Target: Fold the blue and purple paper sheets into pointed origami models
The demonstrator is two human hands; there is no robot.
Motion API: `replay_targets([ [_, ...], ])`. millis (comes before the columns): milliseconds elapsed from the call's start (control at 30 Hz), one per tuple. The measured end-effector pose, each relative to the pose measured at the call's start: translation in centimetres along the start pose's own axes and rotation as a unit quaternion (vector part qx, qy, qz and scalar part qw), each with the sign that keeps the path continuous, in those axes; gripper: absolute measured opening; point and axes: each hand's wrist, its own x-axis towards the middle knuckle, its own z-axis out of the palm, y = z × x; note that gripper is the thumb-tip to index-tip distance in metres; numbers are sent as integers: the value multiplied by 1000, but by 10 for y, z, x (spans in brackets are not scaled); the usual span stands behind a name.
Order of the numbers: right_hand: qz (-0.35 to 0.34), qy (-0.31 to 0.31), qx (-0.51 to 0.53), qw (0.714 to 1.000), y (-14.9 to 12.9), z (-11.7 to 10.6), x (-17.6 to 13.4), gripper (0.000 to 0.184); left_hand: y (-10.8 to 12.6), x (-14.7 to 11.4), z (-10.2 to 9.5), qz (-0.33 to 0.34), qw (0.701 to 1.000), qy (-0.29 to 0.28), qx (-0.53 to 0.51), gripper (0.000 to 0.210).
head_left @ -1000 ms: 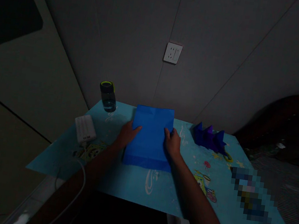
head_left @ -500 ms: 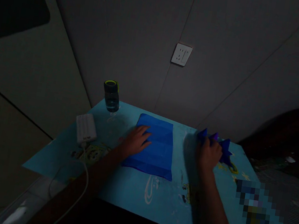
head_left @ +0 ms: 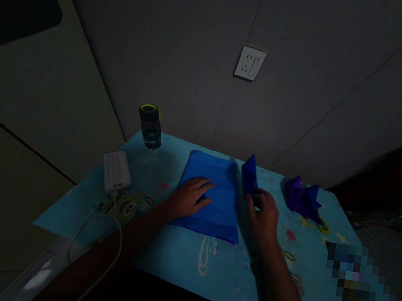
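My left hand (head_left: 192,198) lies with fingers spread on a creased sheet of blue paper (head_left: 214,212), on the left half of it. To the right of the sheet, my right hand (head_left: 264,213) pinches a folded dark-blue paper piece (head_left: 249,176), its pointed tip standing upward above the table. Further right, more folded blue and purple paper (head_left: 302,198) with pointed tips rests near the back edge. What shape each folded piece makes is hard to tell in the dim light.
A water bottle (head_left: 151,127) stands at the back left corner of the light-blue table (head_left: 178,257). Nearer me, a white power bank (head_left: 117,172) has a white cable (head_left: 119,236) running across my left forearm. A wall (head_left: 184,58) with a socket (head_left: 250,63) rises behind.
My right hand has moved left from the folded paper cluster, carrying one folded piece toward the blue sheet. My left hand has slid slightly right over the sheet.
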Motion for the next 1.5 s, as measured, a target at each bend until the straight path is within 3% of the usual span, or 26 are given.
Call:
replay_targets([
  [133,-108,-39,95,989,-61,13,-18,14,8,-1,5,-46,985,74,-146,54],
  [233,-149,-70,105,981,-81,21,-26,17,9,-3,11,-104,959,126,-230,54],
  [467,-151,-131,160,967,-76,26,-33,36,5,0,14,-165,959,131,-192,43],
  [733,-12,-18,132,991,-65,31,-27,28,8,-2,16,-150,973,99,-142,39],
  [933,72,-100,221,968,-67,29,-26,37,12,-3,14,-104,976,95,-166,32],
  [1067,19,-90,227,970,-73,30,-30,49,10,-3,16,-101,986,90,-93,24],
  [1200,-4,-68,210,975,-76,31,-32,65,13,-4,19,-99,990,66,-78,33],
  [1500,-11,-39,192,981,-79,26,-33,37,9,-2,24,-116,981,124,-96,33],
])
